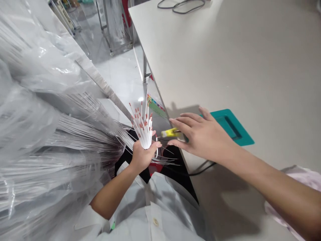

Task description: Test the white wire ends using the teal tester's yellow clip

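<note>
My left hand [143, 155] is closed around a bundle of white wires [144, 132] with reddish-copper ends pointing up and away. One wire of it bends over beside my thumb. Over the table's near-left edge, my right hand [203, 135] is stretched out, fingers extended and thumb apart. A blurred yellow piece with a pale tip [170, 133] shows between its thumb and index finger; its far end is hidden by the hand, and I see no grip on it. Partly behind the right hand, a teal tray [244, 136] lies on the table.
Plastic-wrapped bundles of long wires [77, 134] fill the left side. The pale table [225, 67] spans the right, with a coiled dark cable [185, 8] at its far end. A coloured card [156, 107] hangs by the table edge. Wheeled metal racks [107, 30] stand beyond.
</note>
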The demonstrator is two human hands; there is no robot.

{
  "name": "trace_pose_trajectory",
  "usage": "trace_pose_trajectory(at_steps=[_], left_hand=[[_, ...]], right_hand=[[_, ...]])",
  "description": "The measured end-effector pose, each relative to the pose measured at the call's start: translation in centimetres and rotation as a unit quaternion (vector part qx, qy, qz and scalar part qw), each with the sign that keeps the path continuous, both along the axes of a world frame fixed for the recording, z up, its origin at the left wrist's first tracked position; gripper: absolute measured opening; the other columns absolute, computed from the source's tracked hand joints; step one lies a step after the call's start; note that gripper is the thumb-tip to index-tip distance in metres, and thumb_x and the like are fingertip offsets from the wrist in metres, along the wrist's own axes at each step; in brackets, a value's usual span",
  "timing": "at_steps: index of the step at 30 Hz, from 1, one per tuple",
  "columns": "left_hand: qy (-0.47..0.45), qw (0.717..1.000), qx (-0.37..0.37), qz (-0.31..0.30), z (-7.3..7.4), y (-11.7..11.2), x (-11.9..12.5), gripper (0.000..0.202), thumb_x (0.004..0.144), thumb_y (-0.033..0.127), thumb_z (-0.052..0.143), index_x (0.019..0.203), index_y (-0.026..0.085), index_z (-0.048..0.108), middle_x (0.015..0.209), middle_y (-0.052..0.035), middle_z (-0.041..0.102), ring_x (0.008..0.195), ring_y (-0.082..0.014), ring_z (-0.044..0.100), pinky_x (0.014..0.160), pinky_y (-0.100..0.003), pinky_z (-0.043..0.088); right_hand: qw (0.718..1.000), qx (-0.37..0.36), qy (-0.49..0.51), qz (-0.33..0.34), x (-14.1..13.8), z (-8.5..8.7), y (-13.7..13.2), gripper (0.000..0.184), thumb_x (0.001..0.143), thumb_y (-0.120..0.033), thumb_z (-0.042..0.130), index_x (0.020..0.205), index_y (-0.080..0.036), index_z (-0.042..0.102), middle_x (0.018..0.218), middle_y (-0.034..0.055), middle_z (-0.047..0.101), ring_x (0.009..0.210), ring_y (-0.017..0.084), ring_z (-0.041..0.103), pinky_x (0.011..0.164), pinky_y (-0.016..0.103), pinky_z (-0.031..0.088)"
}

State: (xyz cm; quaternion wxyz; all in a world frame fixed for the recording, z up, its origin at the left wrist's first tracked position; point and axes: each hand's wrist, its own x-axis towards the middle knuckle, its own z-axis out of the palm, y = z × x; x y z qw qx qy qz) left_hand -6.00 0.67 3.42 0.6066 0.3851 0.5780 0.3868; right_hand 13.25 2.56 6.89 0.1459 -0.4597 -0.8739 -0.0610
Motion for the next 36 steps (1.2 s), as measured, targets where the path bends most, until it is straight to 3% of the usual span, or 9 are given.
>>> trace_pose_trajectory(at_steps=[4,6,10,12,16,23,28,32,36], left_hand=[[-0.013,1.0,0.013,-0.016,0.6,-0.4,-0.9,0.033,0.067,0.026,0.068,0.097,0.015,0.063,0.062,0.0003,0.067,0.038,-0.0052,0.043,0.04,-0.019,0.036],[-0.029,0.999,0.031,-0.023,0.8,-0.5,-1.2,0.02,0.068,0.027,0.067,0.083,0.014,0.063,0.062,-0.0003,0.066,0.038,-0.0051,0.043,0.04,-0.019,0.035],[-0.06,0.994,0.056,-0.066,0.9,-0.8,-1.7,0.016,0.072,0.03,0.065,0.071,0.014,0.064,0.043,0.0044,0.052,0.038,-0.0062,0.042,0.041,-0.02,0.033],[-0.062,0.993,0.06,-0.085,0.9,-1.0,-1.8,0.018,0.073,0.031,0.064,0.07,0.014,0.066,0.04,0.0054,0.046,0.038,-0.0065,0.041,0.041,-0.021,0.033],[-0.032,0.992,0.054,-0.107,0.8,-1.3,-1.9,0.022,0.073,0.036,0.064,0.069,0.014,0.067,0.044,0.0031,0.051,0.039,-0.0075,0.042,0.042,-0.022,0.034],[0.053,0.986,0.067,-0.145,1.6,-1.4,-1.9,0.018,0.074,0.031,0.061,0.067,0.015,0.068,0.045,0.0037,0.049,0.041,-0.0073,0.041,0.045,-0.022,0.033],[0.057,0.989,0.022,-0.134,1.0,-1.6,-2.1,0.022,0.074,0.033,0.062,0.069,0.013,0.069,0.042,0.0045,0.044,0.041,-0.0071,0.04,0.043,-0.021,0.032],[0.05,0.995,0.008,-0.089,0.2,-1.7,-2.1,0.029,0.075,0.035,0.063,0.092,0.012,0.07,0.046,0.0046,0.049,0.042,-0.0079,0.045,0.045,-0.021,0.036],[0.069,0.993,0.026,-0.092,0.5,-1.6,-1.7,0.025,0.075,0.034,0.063,0.087,0.013,0.07,0.051,0.0027,0.054,0.044,-0.0085,0.047,0.047,-0.022,0.039]], right_hand=[[0.976,-0.014,0.218,-0.014,-2.0,-0.2,-2.3,0.02,0.087,-0.024,0.052,0.099,-0.018,0.067,0.091,0.0095,0.071,0.084,0.02,0.065,0.075,0.032,0.052],[0.934,-0.109,0.34,-0.022,-3.2,-0.9,-3.2,0.019,0.086,-0.022,0.054,0.099,-0.017,0.067,0.092,0.0094,0.07,0.085,0.018,0.065,0.073,0.03,0.053],[0.813,-0.257,0.52,-0.048,-4.9,-2.6,-3.7,0.02,0.082,-0.03,0.061,0.098,-0.022,0.069,0.085,0.0054,0.07,0.075,0.016,0.065,0.067,0.03,0.055],[0.766,-0.283,0.575,-0.042,-5.2,-3.1,-3.5,0.018,0.079,-0.03,0.065,0.094,-0.025,0.071,0.084,0.0042,0.07,0.073,0.015,0.064,0.068,0.031,0.055],[0.719,-0.28,0.633,-0.059,-5.6,-3.7,-3.5,0.01,0.074,-0.03,0.07,0.083,-0.028,0.074,0.08,0.003,0.069,0.075,0.015,0.062,0.067,0.03,0.053],[0.577,-0.404,0.707,-0.062,-5.9,-4.2,-4.2,0.011,0.075,-0.033,0.068,0.074,-0.022,0.071,0.068,-0.0006,0.06,0.044,0.005,0.046,0.039,0.021,0.039],[0.636,-0.325,0.694,-0.09,-4.9,-4.2,-4.1,0.016,0.082,-0.029,0.061,0.095,-0.024,0.069,0.068,-0.0014,0.059,0.042,0.005,0.044,0.042,0.023,0.041],[0.673,-0.262,0.683,-0.109,-4.4,-3.7,-3.8,0.018,0.082,-0.028,0.06,0.098,-0.026,0.068,0.085,0.0017,0.063,0.041,0.005,0.043,0.039,0.024,0.04],[0.772,-0.216,0.59,-0.1,-4.9,-3.0,-3.6,0.014,0.08,-0.021,0.061,0.09,-0.025,0.071,0.085,0.0032,0.067,0.065,0.012,0.061,0.06,0.028,0.051]])
